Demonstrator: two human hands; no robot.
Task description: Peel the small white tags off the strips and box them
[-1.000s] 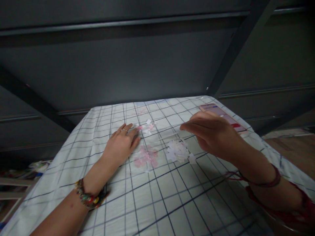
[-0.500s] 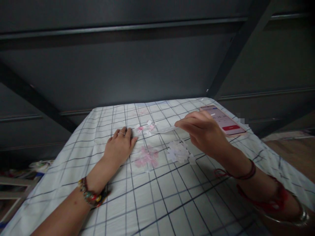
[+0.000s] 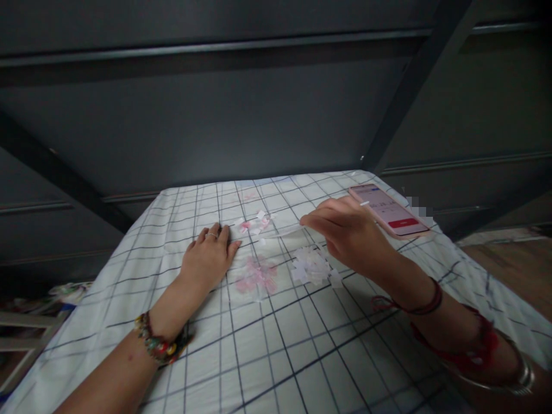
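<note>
My left hand (image 3: 209, 253) lies palm down on the checked cloth, fingers stretched out, holding nothing. In my right hand (image 3: 345, 230), the closed fingers pinch slim pale tweezers (image 3: 284, 233), whose back end sticks out behind the knuckles. A small whitish bit appears at their tip, too blurred to make out fully. Beyond the tip is a cluster of small pink and white pieces (image 3: 255, 223). Nearer me, a clear packet with pink petal-like shapes (image 3: 256, 276) lies flat, right of my left hand. A heap of small white translucent pieces (image 3: 313, 265) sits below my right hand.
A phone in a pink case (image 3: 397, 217) lies beyond my right hand, its screen lit. The white cloth with dark grid lines (image 3: 267, 356) covers the tabletop. A dark panelled wall (image 3: 241, 126) rises behind it. A pale slatted frame (image 3: 26, 322) stands at lower left.
My right hand has shifted slightly left, and the tweezers' tip has come down and nearer me, away from the pink and white cluster. My left hand stays in place.
</note>
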